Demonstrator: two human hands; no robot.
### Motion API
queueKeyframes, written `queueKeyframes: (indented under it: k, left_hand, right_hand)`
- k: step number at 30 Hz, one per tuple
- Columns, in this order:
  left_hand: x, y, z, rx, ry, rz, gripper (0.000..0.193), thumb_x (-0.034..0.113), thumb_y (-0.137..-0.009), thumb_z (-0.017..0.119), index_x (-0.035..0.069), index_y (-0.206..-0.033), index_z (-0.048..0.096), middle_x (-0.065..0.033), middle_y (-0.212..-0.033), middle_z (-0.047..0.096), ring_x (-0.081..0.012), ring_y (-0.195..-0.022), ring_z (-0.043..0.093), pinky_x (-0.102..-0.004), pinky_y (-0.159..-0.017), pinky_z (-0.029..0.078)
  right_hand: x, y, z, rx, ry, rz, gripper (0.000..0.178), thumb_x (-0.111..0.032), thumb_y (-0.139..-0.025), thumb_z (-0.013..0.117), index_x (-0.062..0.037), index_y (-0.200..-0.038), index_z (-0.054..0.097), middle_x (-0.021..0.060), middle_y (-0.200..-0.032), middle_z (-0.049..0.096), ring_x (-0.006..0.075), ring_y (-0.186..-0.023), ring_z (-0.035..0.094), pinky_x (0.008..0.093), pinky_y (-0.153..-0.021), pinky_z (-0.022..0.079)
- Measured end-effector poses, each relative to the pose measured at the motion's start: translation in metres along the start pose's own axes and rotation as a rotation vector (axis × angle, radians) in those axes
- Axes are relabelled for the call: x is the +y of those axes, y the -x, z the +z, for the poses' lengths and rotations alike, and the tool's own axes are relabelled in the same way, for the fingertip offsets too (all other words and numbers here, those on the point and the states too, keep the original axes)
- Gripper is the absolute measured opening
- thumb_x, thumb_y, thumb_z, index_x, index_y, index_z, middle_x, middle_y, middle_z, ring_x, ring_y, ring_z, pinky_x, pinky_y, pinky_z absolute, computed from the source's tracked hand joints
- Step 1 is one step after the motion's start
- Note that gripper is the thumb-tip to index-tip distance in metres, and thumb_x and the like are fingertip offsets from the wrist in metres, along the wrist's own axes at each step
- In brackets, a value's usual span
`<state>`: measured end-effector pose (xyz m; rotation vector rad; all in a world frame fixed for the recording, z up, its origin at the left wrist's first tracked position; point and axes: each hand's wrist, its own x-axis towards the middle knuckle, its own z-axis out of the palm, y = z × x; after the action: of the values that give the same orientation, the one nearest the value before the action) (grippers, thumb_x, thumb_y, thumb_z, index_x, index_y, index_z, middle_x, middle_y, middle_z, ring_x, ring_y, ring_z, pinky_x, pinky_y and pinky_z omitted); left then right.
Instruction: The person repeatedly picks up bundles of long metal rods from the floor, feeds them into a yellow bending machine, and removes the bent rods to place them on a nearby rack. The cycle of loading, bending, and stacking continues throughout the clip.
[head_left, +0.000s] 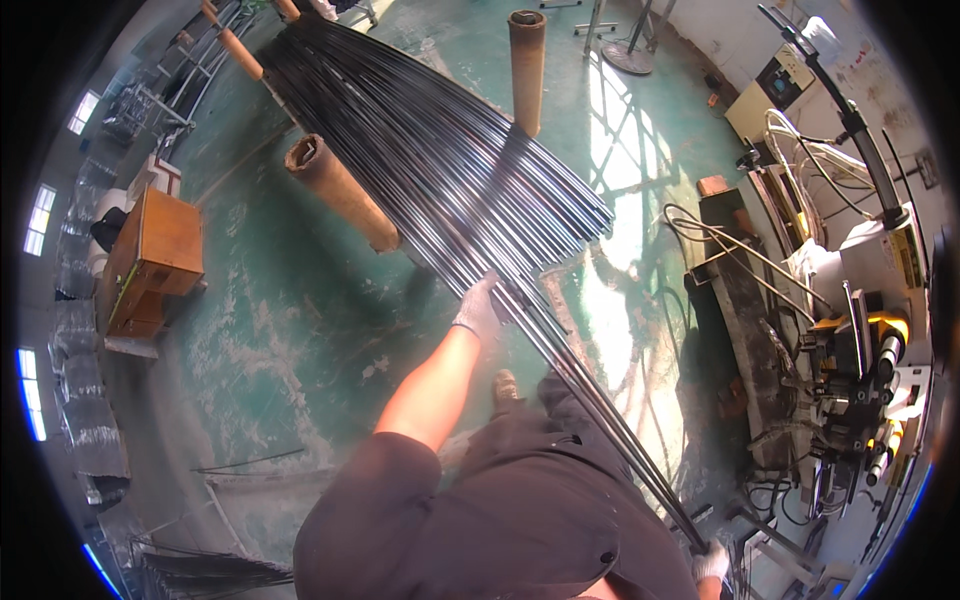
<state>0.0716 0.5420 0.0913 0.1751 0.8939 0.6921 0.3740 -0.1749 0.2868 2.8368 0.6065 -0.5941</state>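
Over a green-painted concrete floor (300,310), leaning out with the left hand (478,308), white-gloved, fingers curled onto the near edge of a big fan of long black steel rods (430,150); whether actually gripping or only pressing against them, cannot tell. Down at the lower right, clamping the gathered near ends of a few rods (610,430) in the gloved right hand (712,562), closed around them, presumably to keep the picked ones together while the other hand parts them from the heap. Propping the far spread of rods off the floor on rusty brown pipe posts (345,195), one upright further back (526,70), likely so that single rods can be slid free without dragging. Standing close beside a wire-bending machine (860,370) with yellow parts and white hoses at right, the rod ends aimed roughly that way. Off to the left, a small wooden cabinet (150,262); dark work clothes (500,510) filling the bottom.
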Motion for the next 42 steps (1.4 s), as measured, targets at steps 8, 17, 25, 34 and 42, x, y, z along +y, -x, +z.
queueKeyframes:
  k: [8,17,25,34,42]
  left_hand:
    - [-0.045,-0.021,0.011,-0.172,-0.158,0.172,0.016,0.01,-0.099,0.059,-0.004,-0.098,0.067,-0.011,-0.083,0.067,-0.0237,-0.078,0.068,-0.0384,-0.072,0.059]
    - [-0.089,0.071,0.144,-0.128,0.015,0.048,0.01,0.004,-0.095,0.063,-0.002,-0.094,0.07,-0.0167,-0.09,0.07,-0.0265,-0.079,0.067,-0.0435,-0.08,0.059]
    - [-0.065,0.153,0.374,-0.721,0.005,0.079,0.017,0.007,-0.103,0.065,-0.001,-0.118,0.062,-0.0063,-0.093,0.063,-0.0193,-0.086,0.058,-0.0358,-0.086,0.053]
    - [-0.295,0.159,0.511,-0.83,-0.295,-0.076,0.02,0.006,-0.103,0.065,-0.002,-0.121,0.063,-0.0109,-0.101,0.068,-0.0265,-0.097,0.064,-0.0468,-0.104,0.051]
    - [-0.198,0.06,0.623,-0.979,-0.103,-0.214,0.034,0.002,-0.1,0.06,-0.012,-0.131,0.059,-0.0192,-0.118,0.068,-0.0329,-0.117,0.064,-0.0538,-0.125,0.038]
  right_hand:
    - [-0.133,-0.011,0.028,0.489,-0.091,-0.159,0.011,-0.012,-0.066,0.075,-0.0099,-0.071,0.065,0.0155,-0.072,0.068,0.0392,-0.073,0.068,0.0489,-0.072,0.054]
    - [0.012,-0.111,0.077,0.689,-0.171,-0.246,0.015,0.0,-0.071,0.068,-0.0085,-0.082,0.061,0.0157,-0.085,0.062,0.0396,-0.087,0.061,0.0501,-0.083,0.05]
    - [0.197,-0.201,0.047,1.046,-0.416,0.628,0.019,-0.012,-0.085,0.076,-0.0044,-0.095,0.062,0.0198,-0.1,0.067,0.0392,-0.096,0.063,0.0497,-0.093,0.053]
    - [0.053,-0.253,-0.103,0.518,-3.043,0.124,0.014,-0.006,-0.1,0.059,0.0025,-0.111,0.062,0.0174,-0.109,0.068,0.036,-0.106,0.068,0.0611,-0.107,0.053]
    - [0.177,-0.29,-0.111,0.946,-2.672,0.211,0.02,-0.022,-0.108,0.063,-0.0018,-0.105,0.066,0.0125,-0.102,0.071,0.031,-0.101,0.071,0.047,-0.097,0.061]
